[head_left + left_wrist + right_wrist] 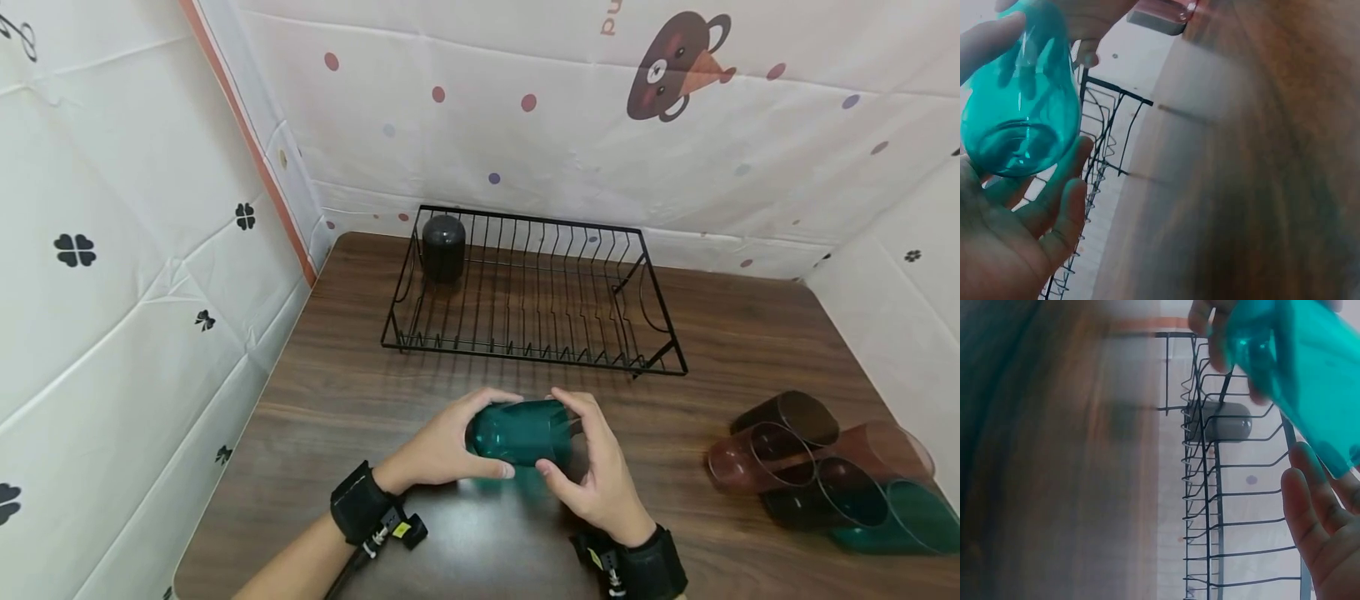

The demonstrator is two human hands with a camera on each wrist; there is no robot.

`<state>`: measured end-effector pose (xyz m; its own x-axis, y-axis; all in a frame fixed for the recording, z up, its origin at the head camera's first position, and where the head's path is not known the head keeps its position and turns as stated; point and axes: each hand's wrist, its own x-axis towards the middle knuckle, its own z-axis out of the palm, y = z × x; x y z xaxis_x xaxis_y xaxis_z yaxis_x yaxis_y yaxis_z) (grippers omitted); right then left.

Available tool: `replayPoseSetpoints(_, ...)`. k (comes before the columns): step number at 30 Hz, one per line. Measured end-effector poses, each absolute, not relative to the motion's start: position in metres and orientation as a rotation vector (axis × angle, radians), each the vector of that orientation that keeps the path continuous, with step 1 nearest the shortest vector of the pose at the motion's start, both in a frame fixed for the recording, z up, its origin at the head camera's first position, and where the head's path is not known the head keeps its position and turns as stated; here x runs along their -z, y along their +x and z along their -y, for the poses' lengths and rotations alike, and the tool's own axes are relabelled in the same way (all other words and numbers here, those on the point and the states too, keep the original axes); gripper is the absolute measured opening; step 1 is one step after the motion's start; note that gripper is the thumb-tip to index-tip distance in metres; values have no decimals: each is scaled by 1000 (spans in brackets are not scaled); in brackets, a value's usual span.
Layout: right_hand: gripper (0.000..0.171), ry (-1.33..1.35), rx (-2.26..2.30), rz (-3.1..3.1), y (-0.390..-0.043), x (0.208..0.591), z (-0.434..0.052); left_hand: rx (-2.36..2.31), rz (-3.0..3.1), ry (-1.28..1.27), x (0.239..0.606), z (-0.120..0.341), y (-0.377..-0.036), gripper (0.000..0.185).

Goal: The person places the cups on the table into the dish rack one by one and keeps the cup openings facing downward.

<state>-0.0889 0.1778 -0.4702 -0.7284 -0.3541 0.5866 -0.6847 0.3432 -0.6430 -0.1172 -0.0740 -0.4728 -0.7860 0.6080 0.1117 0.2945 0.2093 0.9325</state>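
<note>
Head view, lower centre: translucent teal plastic cup [517, 431] held sideways, clasped by left hand [442, 446] and right hand [600, 471] — below black wire dish rack [532, 292], ready for turning.

Readable text: one fragment only, orange letters "pun" or similar, upside down and cut by the top frame edge, on the white wall cloth [525, 150] beside the printed bear figure [678, 67]. Wrist-strap label too small to read.
</note>
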Motion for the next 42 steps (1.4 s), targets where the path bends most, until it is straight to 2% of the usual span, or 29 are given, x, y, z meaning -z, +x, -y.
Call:
replayPoseSetpoints(19, 81, 855, -1281, 2457, -86, 475, -180, -1924, -2008, 868, 472, 82, -122, 78)
replayPoseSetpoints(42, 82, 941, -1182, 2418, -87, 474, -171, -1983, -2093, 1035, 461, 77, -114, 84)
